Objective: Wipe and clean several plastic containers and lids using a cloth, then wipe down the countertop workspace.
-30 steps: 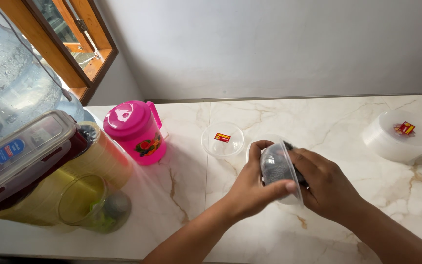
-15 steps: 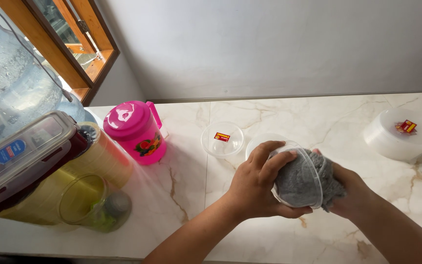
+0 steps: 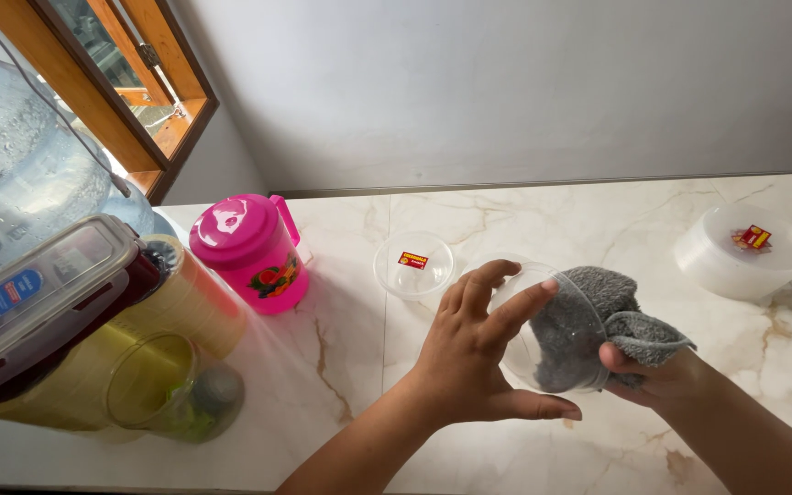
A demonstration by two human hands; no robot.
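Observation:
My left hand [image 3: 474, 353] grips a small clear plastic bowl [image 3: 543, 323] tilted on its side above the marble counter [image 3: 341, 367]. My right hand [image 3: 654, 374] presses a grey cloth [image 3: 602, 316] into the bowl from the right; most of the hand is hidden behind cloth and bowl. A clear round lid with a red sticker [image 3: 412, 264] lies flat on the counter just beyond the bowl.
A pink lidded mug [image 3: 249, 252] stands left of the lid. Far left are a big water jug [image 3: 20, 174], a clip-lid box [image 3: 34, 293], yellow tubs [image 3: 185, 298] and a clear cup [image 3: 153, 385]. A white lidded container [image 3: 744, 252] sits at the right.
The bowl has turned so its opening faces right, and the grey cloth has shifted to the bowl's right side with more of it showing. Both hands dropped slightly lower.

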